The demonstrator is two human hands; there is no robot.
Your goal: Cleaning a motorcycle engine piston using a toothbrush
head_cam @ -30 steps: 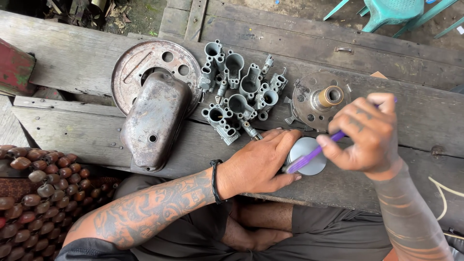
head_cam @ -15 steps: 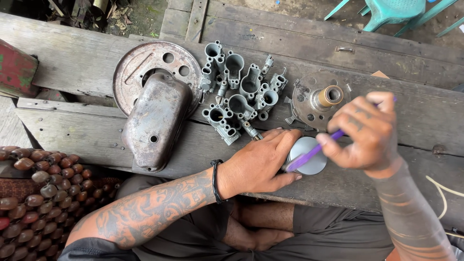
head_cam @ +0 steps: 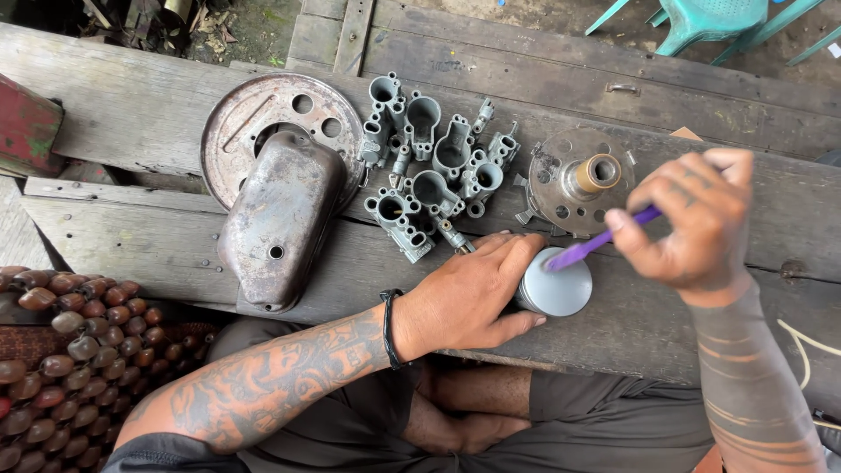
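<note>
your left hand (head_cam: 464, 298) is clamped around the side of the piston (head_cam: 555, 286), which stands on the near plank (head_cam: 158, 236), its flat grey crown facing up and smooth. your right hand (head_cam: 692, 223) is closed on a purple brush (head_cam: 596, 243), its tip touching the crown's far edge. just beyond lie a round hub (head_cam: 583, 182), a cluster of grey castings (head_cam: 429, 171), a rusty cover (head_cam: 280, 219) and a disc (head_cam: 263, 114).
</note>
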